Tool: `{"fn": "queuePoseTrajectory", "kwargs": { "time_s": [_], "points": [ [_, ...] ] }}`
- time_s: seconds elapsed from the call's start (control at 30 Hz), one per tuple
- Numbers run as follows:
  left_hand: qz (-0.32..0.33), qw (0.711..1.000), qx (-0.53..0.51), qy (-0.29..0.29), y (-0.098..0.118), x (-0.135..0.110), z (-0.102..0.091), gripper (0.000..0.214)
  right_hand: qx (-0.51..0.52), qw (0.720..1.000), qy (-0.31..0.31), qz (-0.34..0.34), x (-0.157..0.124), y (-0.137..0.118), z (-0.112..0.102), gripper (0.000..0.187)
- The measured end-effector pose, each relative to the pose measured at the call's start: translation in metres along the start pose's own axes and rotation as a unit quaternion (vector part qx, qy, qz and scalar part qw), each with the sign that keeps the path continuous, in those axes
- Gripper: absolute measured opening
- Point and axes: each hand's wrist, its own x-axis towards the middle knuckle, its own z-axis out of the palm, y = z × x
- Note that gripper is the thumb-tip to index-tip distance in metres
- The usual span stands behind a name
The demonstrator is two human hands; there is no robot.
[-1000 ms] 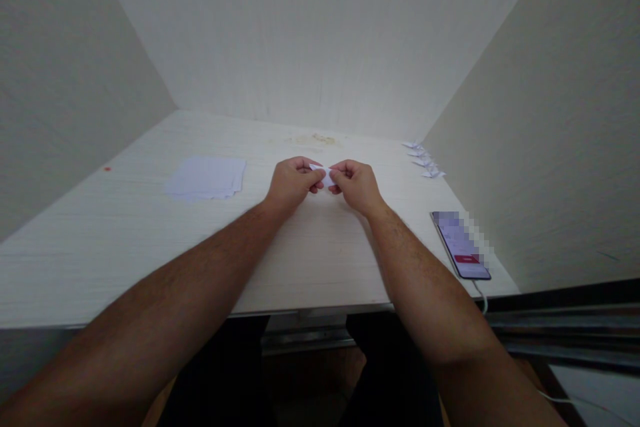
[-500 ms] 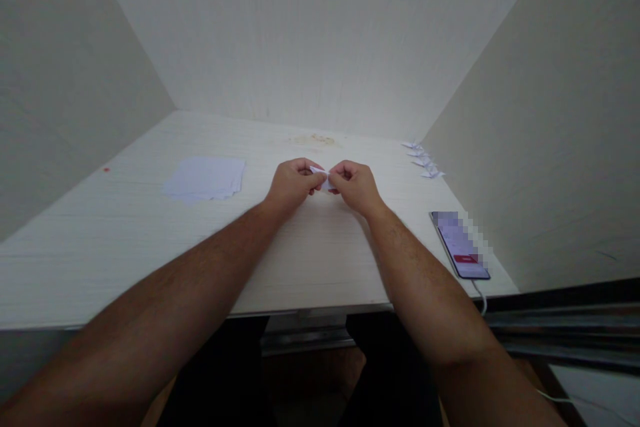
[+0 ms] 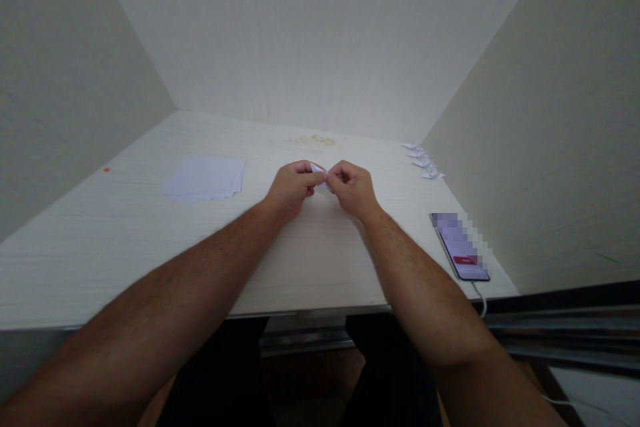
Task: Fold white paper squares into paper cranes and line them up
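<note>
1. The small folded paper (image 3: 317, 168) is pinched in the fingertips of both the left hand (image 3: 291, 187) and the right hand (image 3: 356, 190), over the table (image 3: 305, 260).
2. Compared with a second ago, the thumbs are brought closer together and less paper is bared between them; a fold is probably being worked there.
3. Most creases are hidden by fingers.
4. At the right wall, the folded pieces (image 3: 428, 164) are too small to be made out clearly.

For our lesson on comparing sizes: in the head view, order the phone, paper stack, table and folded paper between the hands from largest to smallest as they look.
1. Table
2. Paper stack
3. Phone
4. Folded paper, partly hidden, but its visible part looks smallest
</note>
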Motion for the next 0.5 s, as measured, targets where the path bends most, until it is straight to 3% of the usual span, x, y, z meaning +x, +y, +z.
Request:
{"fn": "queuePoseTrajectory", "kwargs": {
  "time_s": [0.3,0.5],
  "points": [
    [-0.025,0.997,-0.067,-0.017,-0.0008,-0.0027,0.0047,0.02,-0.014,0.999,0.03,-0.016,-0.0038,-0.0041,0.0034,0.016],
    [-0.036,0.998,-0.056,0.0,0.0019,-0.0025,0.0048,0.017,-0.025,0.999,0.02,-0.02,-0.0039,-0.0028,0.0032,0.015]
  ]
}}
